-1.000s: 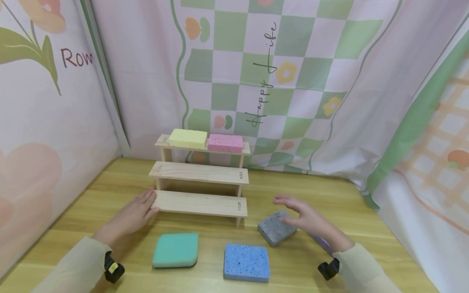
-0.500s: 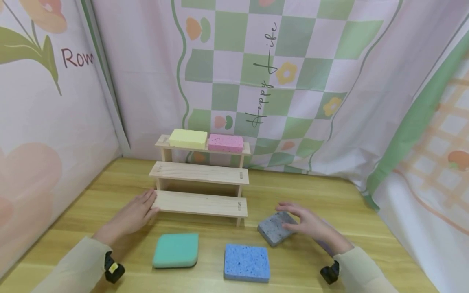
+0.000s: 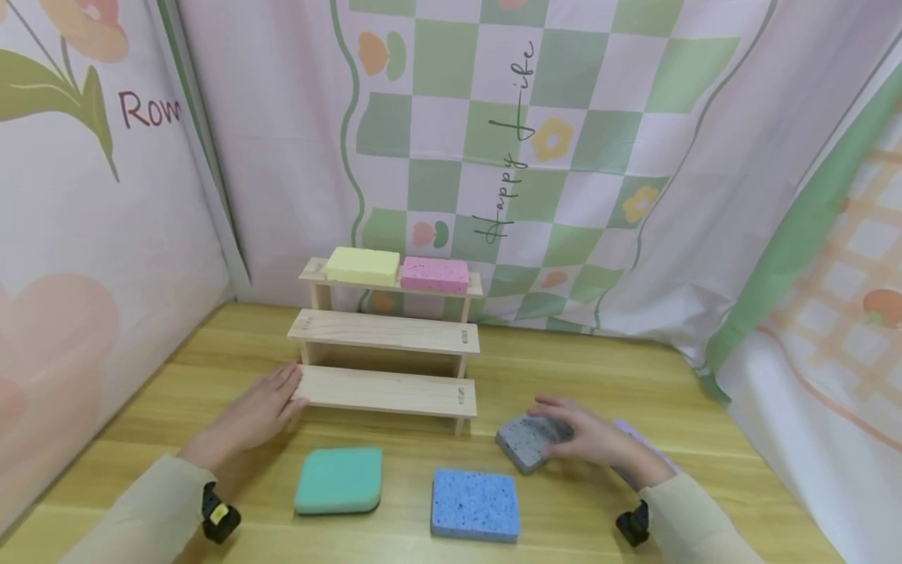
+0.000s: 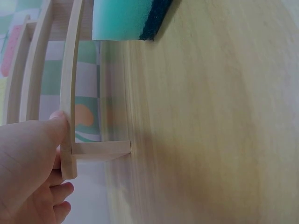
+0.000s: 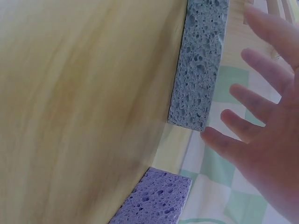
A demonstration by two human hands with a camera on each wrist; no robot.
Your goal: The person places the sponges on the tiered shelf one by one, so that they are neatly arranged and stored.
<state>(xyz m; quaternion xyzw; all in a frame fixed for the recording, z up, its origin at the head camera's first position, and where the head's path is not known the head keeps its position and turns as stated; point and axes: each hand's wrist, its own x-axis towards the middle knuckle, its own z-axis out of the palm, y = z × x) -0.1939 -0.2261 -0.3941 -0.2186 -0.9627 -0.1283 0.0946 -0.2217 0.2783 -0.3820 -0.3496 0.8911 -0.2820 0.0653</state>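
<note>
My left hand (image 3: pixel 257 411) holds the left end of the lowest step of a wooden three-step display stand (image 3: pixel 384 390). In the left wrist view its thumb (image 4: pixel 57 125) lies against the step's edge, the other fingers bent around the end. Over a grey sponge (image 3: pixel 523 445) reaches my right hand (image 3: pixel 588 435), fingers spread. The right wrist view shows those fingers apart beside the grey sponge (image 5: pixel 198 65), one fingertip right at its corner. Partly hidden behind the right wrist is a purple sponge (image 5: pixel 156 198), lying on the table.
A yellow sponge (image 3: pixel 362 266) and a pink sponge (image 3: pixel 434 275) sit on the top step. In front of the stand lie a teal sponge (image 3: pixel 340 481) with a dark underside and a blue sponge (image 3: pixel 474 505). Printed curtains (image 3: pixel 521 157) enclose the wooden table (image 3: pixel 606 368).
My right hand has lowered and come closer around the grey sponge, uncovering more of the purple one. The left hand stays in place on the stand.
</note>
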